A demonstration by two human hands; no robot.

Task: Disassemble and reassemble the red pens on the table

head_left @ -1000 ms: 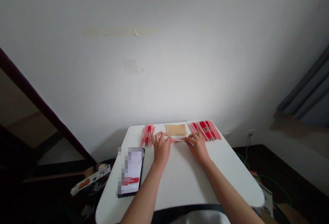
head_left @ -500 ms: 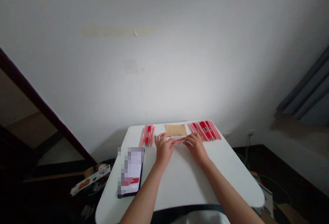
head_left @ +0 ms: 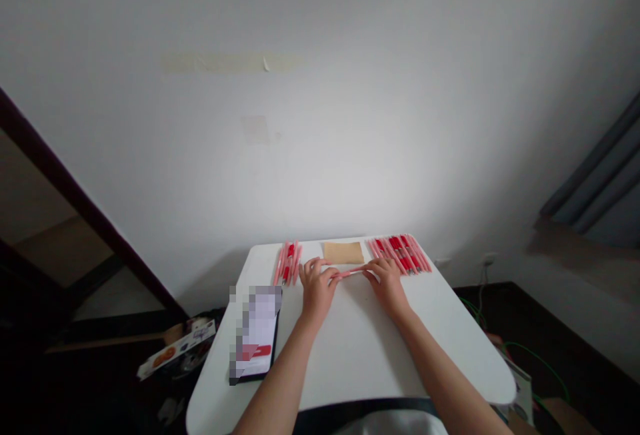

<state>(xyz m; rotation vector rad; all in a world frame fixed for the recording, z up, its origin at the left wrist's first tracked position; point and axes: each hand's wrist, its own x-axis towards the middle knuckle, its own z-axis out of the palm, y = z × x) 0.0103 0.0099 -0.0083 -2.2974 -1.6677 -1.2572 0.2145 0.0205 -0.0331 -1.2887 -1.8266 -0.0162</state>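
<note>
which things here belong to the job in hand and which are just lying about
Likely part of the job:
- slim pink-and-white stick, between left hand and right hand
- left group of slim pink-and-red pens
- right group of similar pens

Probably just lying about:
- black-edged rectangular phone
- flat tan rectangle, role unclear
- long white box with orange print

slim pink stick (head_left: 351,272): looked plastic, smooth. left pens (head_left: 289,263) and right pens (head_left: 403,255): looked plastic, with silvery, metal-like tips on some. table (head_left: 360,348): top was smooth, evenly finished. brown sheet (head_left: 343,252): looked like matt paper or card. phone (head_left: 260,328): screen was smooth and glass-like. wall (head_left: 350,135): was matt, marked by a tape-like strip (head_left: 230,63). curtain (head_left: 600,185): looked like matt cloth.
</note>
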